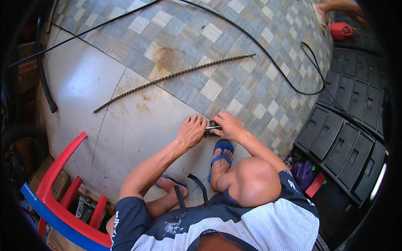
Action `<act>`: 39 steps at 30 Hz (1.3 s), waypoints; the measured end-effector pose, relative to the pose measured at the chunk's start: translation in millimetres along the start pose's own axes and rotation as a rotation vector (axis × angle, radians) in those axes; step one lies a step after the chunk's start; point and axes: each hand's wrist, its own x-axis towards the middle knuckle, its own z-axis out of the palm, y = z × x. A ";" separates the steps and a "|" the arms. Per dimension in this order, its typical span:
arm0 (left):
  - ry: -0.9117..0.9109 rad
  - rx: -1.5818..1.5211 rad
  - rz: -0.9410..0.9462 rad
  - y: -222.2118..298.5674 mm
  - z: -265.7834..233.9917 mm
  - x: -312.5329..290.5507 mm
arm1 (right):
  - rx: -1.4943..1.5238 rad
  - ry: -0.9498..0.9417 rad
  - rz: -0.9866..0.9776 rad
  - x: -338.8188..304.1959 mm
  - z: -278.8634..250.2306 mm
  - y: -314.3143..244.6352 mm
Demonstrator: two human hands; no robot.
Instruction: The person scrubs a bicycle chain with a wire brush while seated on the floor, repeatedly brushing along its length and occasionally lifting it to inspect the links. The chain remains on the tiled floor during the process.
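Low over the floor in the middle, my two hands are close together. My left hand (pixel 193 131) is closed, with its fingers bent down and their tips hidden. My right hand (pixel 229 125) pinches a small silver metal piece (pixel 213 127) that spans the gap toward my left hand. Just under it shows something dark with a toothed or bristly edge (pixel 210 134); its kind is too small to tell. Beyond my hands, a length of bicycle chain (pixel 176 75) lies slantwise across the tiles, touched by neither hand.
A black cable (pixel 234 26) loops over the patterned floor. Black drawer units (pixel 341 134) line the right side. At the lower left stands a red and blue frame (pixel 56 180), near a tyre (pixel 25 144). A person's foot (pixel 320 16) and a red container (pixel 342 31) are at the far right.
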 end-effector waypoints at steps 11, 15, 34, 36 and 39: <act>0.623 -0.179 -0.360 -120.7 -73.7 -13.6 | -0.072 0.303 -0.011 49.9 -58.6 -2.4; 0.632 0.049 -0.605 -192.4 -82.0 -43.0 | -0.260 0.405 -0.271 114.3 -94.8 -27.3; 0.710 -0.036 -0.525 -225.5 -46.6 -69.4 | -0.682 0.542 0.031 115.2 -165.8 67.2; 0.735 0.005 -0.493 -225.3 -45.9 -68.1 | -0.729 0.514 0.243 122.3 -170.3 46.1; 0.744 -0.051 -0.506 -225.0 -46.7 -69.1 | -0.539 0.641 -0.319 173.9 -101.5 -26.9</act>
